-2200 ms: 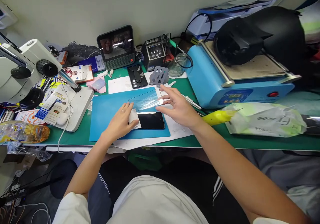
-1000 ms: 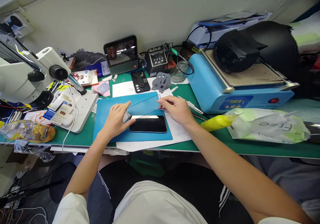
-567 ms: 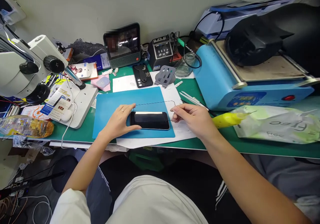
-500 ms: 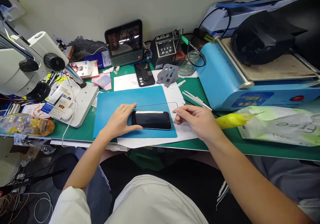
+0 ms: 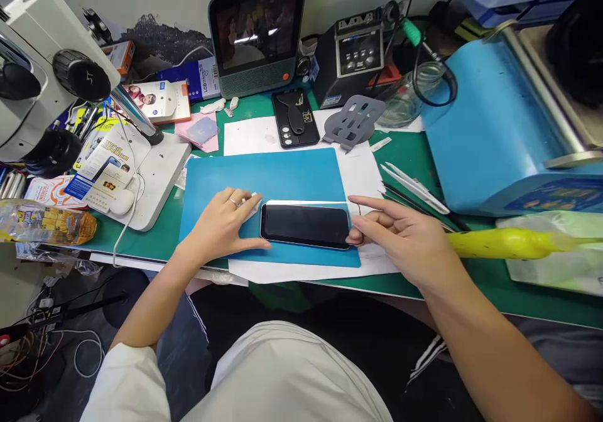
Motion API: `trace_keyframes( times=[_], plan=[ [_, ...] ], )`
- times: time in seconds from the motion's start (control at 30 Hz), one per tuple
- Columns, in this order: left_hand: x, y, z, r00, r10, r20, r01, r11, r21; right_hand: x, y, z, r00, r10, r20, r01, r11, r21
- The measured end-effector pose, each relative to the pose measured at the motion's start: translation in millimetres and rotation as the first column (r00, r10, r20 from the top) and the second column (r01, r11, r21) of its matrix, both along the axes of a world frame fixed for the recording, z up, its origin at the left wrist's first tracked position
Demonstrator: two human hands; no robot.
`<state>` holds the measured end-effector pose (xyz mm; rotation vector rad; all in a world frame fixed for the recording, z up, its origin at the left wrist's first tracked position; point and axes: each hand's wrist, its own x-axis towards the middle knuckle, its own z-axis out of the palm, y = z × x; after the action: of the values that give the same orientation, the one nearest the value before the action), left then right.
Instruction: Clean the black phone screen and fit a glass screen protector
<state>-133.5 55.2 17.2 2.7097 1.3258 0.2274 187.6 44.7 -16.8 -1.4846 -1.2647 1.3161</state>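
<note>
A phone (image 5: 305,224) with a dark screen lies flat on the blue mat (image 5: 264,171). My left hand (image 5: 223,221) is beside its left end, thumb and fingers spread apart. A small white piece (image 5: 252,208) shows at the left fingertips; whether they hold it is unclear. At the phone's right end, my right hand (image 5: 400,230) pinches a thin black frame (image 5: 359,208), of which only a short stretch shows. A yellow tube (image 5: 504,243) with a narrow tip sticks out from behind my right wrist.
White tweezers-like tools (image 5: 414,186) lie right of the mat. Behind are a black phone case (image 5: 296,119), grey stand (image 5: 353,120), smart display (image 5: 257,32) and soldering station (image 5: 351,58). A microscope (image 5: 89,76) stands left, a blue machine (image 5: 475,120) right.
The thin frame, seen as a wide loop above the phone before, is now mostly out of sight near the phone. The view has moved closer. The white piece now shows at my left fingertips.
</note>
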Motion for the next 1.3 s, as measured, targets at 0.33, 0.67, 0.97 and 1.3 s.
trace_keyframes(
  times=[0.33, 0.67, 0.97, 1.3],
  plan=[
    [9, 16, -8.3, 0.992, -0.112, 0.061, 0.118, 0.988, -0.101, -2, -2, 2.0, 0.988, 0.055, 0.144, -0.069, 0.993, 0.096],
    [10, 16, -13.4, 0.992, -0.107, 0.069, 0.114, 0.989, -0.097, -2, -11, 5.3, 0.971, 0.02, 0.238, -0.029, 0.999, 0.035],
    [12, 14, -15.4, 0.991, -0.111, 0.08, 0.117, 0.991, -0.067, 9, -10, -3.6, 0.958, 0.059, 0.279, -0.065, 0.998, 0.012],
    [12, 16, -12.9, 0.99, -0.073, 0.121, 0.09, 0.985, -0.145, 14, -12, -6.3, 0.937, 0.151, 0.315, -0.151, 0.988, -0.025]
  ],
)
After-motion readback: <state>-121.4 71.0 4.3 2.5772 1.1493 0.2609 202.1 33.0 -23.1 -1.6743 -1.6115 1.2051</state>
